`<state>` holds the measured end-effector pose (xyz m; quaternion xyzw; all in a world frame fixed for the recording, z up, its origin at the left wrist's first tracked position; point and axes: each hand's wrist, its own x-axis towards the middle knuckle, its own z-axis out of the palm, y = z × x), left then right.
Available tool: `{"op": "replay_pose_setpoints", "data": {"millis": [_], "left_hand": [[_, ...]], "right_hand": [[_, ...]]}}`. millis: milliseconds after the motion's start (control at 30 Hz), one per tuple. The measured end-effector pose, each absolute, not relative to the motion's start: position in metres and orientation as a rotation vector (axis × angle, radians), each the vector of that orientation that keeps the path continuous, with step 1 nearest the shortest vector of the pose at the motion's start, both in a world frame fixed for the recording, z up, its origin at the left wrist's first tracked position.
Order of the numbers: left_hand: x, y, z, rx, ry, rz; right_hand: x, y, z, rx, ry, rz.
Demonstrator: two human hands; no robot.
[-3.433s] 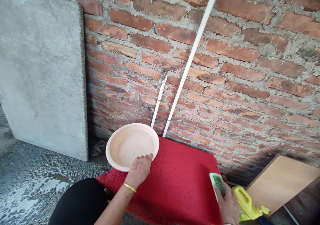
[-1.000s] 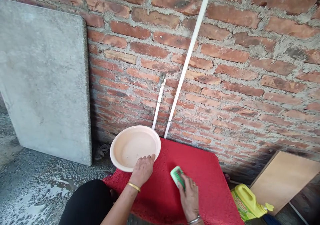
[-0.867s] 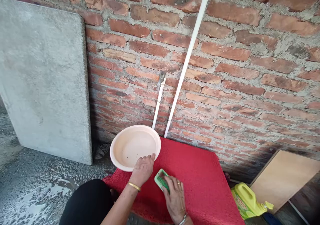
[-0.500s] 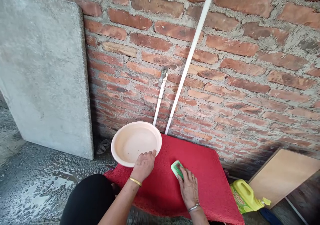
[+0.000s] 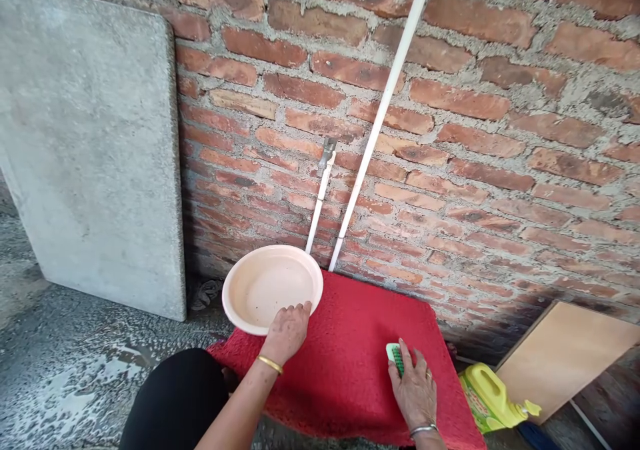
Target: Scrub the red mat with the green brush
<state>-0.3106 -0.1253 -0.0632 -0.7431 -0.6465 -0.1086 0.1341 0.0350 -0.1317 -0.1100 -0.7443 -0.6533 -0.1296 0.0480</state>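
Left hand (image 5: pixel 286 333) clamped on pale basin (image 5: pixel 270 280) by its rim, lower middle of frame. Right hand (image 5: pixel 415 385) gripping green brush (image 5: pixel 395 355) at red cloth (image 5: pixel 345 363), lower right. Looks mid-brushing from here; how much is done or left, can't tell.

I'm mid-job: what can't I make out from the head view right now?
Head view:
Much of the light-green bristled brush: covered by the bare right hand.
Part of the pale pink round basin's rim: behind the bare left hand.
Whatever is beneath the red textured cloth: the cloth hides it.
Yellow plastic bottle's label: print too small.
Long white pipe's upper end: cut off by the top edge.
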Motion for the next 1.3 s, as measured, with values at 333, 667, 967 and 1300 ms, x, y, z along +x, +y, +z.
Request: {"op": "replay_pose_setpoints", "data": {"millis": [333, 667, 967, 1300], "left_hand": [[-0.310, -0.125, -0.064, -2.136, -1.842, -0.275], [-0.308, -0.123, -0.060, -2.166, -1.912, -0.333], [-0.307, -0.122, -0.068, -2.148, -1.884, -0.390], [-0.312, -0.124, -0.075, -2.068, -1.809, -0.316]], "right_hand": [[0.024, -0.115, -0.103, -2.268, -2.152, -0.283], [0.015, -0.109, -0.093, -2.332, -2.150, -0.369], [0.014, -0.110, -0.109, -2.162, -2.163, -0.311], [-0.115, -0.136, -0.126, -1.608, -2.439, -0.247]]}}
